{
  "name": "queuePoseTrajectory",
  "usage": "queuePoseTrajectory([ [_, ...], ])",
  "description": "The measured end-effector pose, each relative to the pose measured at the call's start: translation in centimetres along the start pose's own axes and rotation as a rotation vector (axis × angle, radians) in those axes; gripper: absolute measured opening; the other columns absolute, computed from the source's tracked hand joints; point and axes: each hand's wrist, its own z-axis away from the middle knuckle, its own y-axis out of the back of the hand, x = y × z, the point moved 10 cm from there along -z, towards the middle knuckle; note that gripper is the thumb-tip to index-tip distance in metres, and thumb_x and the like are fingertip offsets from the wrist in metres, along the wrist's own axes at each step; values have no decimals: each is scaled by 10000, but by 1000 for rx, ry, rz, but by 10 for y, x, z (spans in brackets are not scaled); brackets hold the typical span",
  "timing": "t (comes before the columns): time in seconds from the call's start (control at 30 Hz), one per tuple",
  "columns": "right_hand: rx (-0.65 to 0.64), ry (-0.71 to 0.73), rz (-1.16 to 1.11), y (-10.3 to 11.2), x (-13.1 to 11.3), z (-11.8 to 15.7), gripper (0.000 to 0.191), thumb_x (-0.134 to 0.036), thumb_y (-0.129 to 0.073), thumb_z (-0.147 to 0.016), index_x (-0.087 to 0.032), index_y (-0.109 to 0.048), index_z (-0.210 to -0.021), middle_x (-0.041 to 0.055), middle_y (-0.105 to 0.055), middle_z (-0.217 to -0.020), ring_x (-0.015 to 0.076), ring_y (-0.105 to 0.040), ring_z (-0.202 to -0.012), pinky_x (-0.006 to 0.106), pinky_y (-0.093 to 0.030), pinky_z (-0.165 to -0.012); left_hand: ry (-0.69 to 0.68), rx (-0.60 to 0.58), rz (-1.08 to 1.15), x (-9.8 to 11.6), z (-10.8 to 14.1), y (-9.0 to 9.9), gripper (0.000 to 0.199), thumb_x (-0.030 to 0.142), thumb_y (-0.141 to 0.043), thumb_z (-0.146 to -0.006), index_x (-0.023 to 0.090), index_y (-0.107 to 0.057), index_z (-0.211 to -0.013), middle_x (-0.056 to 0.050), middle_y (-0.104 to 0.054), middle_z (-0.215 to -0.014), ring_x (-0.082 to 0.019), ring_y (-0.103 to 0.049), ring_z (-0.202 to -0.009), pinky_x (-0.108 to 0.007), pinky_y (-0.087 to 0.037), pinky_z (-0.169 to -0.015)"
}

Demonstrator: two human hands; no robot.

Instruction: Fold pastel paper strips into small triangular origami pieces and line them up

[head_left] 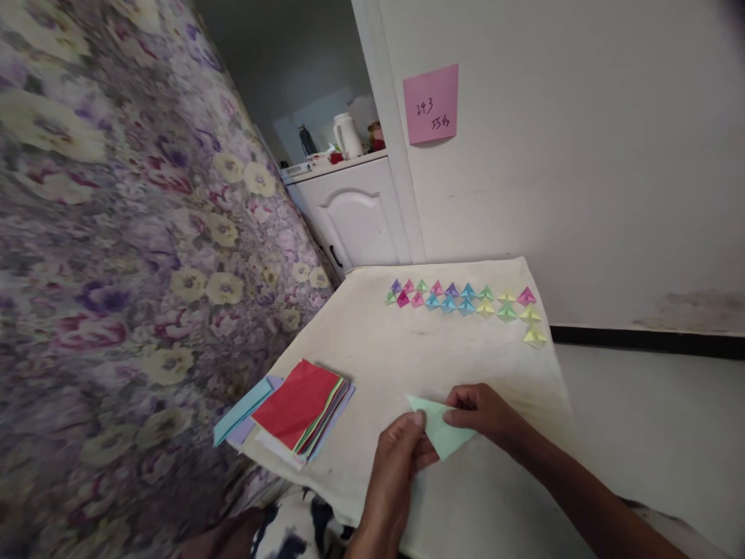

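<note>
A pale green sheet of paper [445, 435], folded to a triangle, is held between both hands above the near part of the table. My left hand [399, 458] grips its left side, thumb on top and fingers behind. On the upper right edge, my right hand [474, 411] pinches the paper between thumb and fingers. One corner of the triangle points down toward me. Left of my hands lies a stack of coloured paper with a red sheet [299, 404] on top. Small folded paper pieces [448, 303] in many colours stand in rows at the table's far side.
The table [372, 334] has a cream cloth. Light blue paper [244, 410] sits at its left edge, beside a floral curtain [174, 310]. Behind are a white cabinet [361, 217] with a white jug [348, 136] on it, and a wall with a pink note [431, 105].
</note>
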Motion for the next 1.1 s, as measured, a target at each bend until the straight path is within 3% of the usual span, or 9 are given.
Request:
queuePoseTrajectory([
  [0.17,39,25,26,5,-2,0,124,-243,-616,-664,-134,-573,-622,-43,-484,-513,86,-410,-482,200,-294,-466,84,-12,-180,-27,-1,-4,272,370,-683,-662,107,-633,-711,-39,-650,-604,-124,-593,-526,-206,-428,-509],
  [0.53,94,65,88,14,-11,2,116,-236,-601,-685,-135,-577,-632,-42,-479,-524,86,-409,-496,202,-297,-473,50,-17,-238,-32,-4,-1,295,397,-653,-673,126,-574,-589,-8,-603,-501,-100,-546,-412,-192,-363,-422],
  [0.83,104,84,143,15,-24,7,123,-254,-592,-699,-143,-585,-647,-32,-514,-542,96,-438,-516,204,-319,-486,22,-24,-271,-32,-2,3,293,415,-657,-664,133,-585,-626,-10,-605,-527,-111,-547,-438,-202,-355,-445],
  [1.1,90,141,319,10,-44,15,59,-202,-590,-678,-161,-578,-638,-17,-562,-610,127,-495,-598,221,-360,-549,-120,-38,-163,-3,-3,-8,254,360,-725,-602,147,-634,-704,24,-591,-597,-101,-490,-553,-194,-345,-539],
])
